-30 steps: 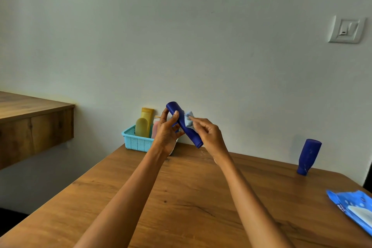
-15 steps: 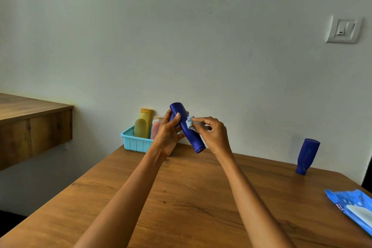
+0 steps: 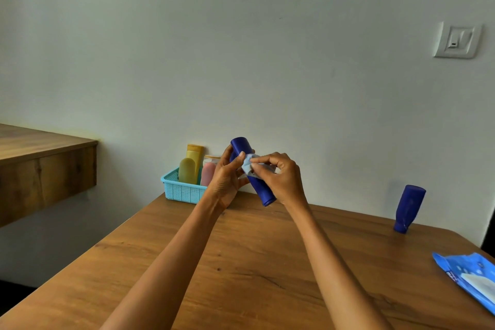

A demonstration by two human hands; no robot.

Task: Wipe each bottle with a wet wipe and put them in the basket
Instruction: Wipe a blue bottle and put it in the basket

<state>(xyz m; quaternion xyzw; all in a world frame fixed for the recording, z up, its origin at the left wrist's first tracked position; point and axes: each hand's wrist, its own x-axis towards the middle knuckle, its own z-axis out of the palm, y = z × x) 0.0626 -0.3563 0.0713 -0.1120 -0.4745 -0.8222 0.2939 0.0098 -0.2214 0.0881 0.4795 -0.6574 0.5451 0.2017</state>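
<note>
A dark blue bottle [image 3: 261, 190] is held tilted in the air above the far side of the wooden table [image 3: 254, 270]. My left hand [image 3: 226, 182] grips its upper part. My right hand [image 3: 281, 177] pinches a crumpled pale blue wet wipe [image 3: 247, 166] against the bottle's middle. Behind my left hand stands a turquoise basket [image 3: 182, 190] holding a yellow bottle [image 3: 195, 154], an olive bottle [image 3: 187, 170] and a pink bottle [image 3: 207, 173]. A second dark blue bottle [image 3: 408, 207] stands on its cap at the far right of the table.
A blue pack of wet wipes [image 3: 471, 276] lies at the table's right edge. A wooden shelf [image 3: 40, 158] juts out from the wall at the left. A wall switch [image 3: 456, 40] is high on the right. The wall runs close behind the table.
My right hand has slid the wipe up along the bottle toward my left hand. The bottle now stands a little steeper.
</note>
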